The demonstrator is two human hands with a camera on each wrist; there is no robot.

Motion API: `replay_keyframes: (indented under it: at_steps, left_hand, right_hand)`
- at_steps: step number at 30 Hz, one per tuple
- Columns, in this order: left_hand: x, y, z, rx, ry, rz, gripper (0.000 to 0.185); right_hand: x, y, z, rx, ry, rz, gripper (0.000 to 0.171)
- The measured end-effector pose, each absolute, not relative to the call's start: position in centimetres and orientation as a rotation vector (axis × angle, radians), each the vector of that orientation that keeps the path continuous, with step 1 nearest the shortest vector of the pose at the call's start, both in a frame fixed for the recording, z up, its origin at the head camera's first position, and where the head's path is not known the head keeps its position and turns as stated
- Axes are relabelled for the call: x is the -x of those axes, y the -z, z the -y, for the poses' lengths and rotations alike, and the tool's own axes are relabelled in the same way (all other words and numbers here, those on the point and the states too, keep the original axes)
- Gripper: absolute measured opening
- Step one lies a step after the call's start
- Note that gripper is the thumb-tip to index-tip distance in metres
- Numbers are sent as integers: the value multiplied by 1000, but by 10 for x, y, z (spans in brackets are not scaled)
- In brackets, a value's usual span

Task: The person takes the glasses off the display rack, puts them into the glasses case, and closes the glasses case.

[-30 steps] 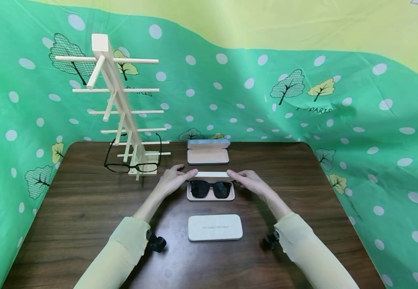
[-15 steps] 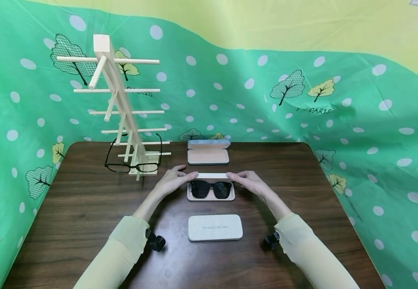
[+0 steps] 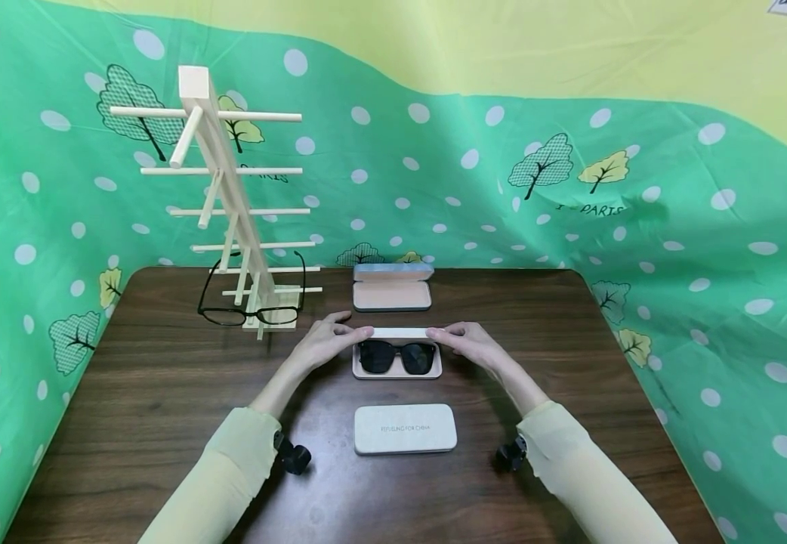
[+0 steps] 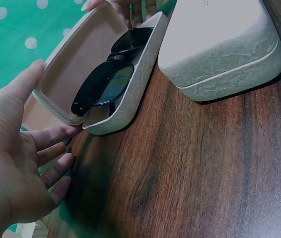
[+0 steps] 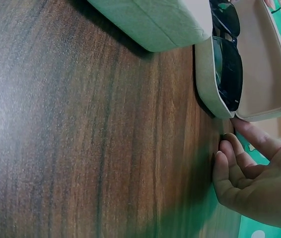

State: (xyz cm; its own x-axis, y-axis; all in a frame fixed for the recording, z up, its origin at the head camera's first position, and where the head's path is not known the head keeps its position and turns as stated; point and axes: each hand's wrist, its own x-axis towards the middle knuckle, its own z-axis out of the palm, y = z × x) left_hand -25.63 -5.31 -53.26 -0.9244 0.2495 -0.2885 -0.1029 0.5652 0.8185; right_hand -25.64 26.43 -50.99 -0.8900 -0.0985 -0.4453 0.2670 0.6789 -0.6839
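Black sunglasses (image 3: 378, 357) lie folded in a pale glasses case (image 4: 125, 109) whose lid stands raised behind them. My left hand (image 3: 322, 344) holds the left end of the lid (image 3: 399, 332), thumb on its upper edge and index finger low by the hinge corner. At the right end, my right hand (image 3: 471, 341) holds the lid the same way, its index fingertip at the hinge corner in the right wrist view. The other fingers of both hands bend loosely behind the case. The lid's pinkish lining (image 4: 81, 64) shows in both wrist views.
Nearer me lies a closed white glasses case (image 3: 405, 431) with lettering. An open blue-edged case (image 3: 392, 295) sits behind the lid. Black-framed eyeglasses (image 3: 249, 315) hang on a wooden peg stand (image 3: 215, 136) at the left of the brown table (image 3: 570, 453).
The lid has tipped slightly forward and down over the sunglasses, with both hands still at its ends. The other cases and the stand have not moved.
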Motion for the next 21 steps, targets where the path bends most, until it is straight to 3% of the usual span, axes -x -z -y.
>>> replay_keyframes:
  at_steps: [8, 14, 21]
  left_hand:
    - [259, 532, 55, -165, -1305, -2422, 89]
    - [259, 531, 56, -171, -1291, -2409, 70]
    - [258, 527, 56, -142, -1306, -2377, 69]
  right_hand:
    - [259, 508, -266, -119, 1073, -2435, 65]
    - [260, 508, -268, -73, 1082, -2430, 63]
    - [260, 508, -268, -31, 1098, -2428, 60]
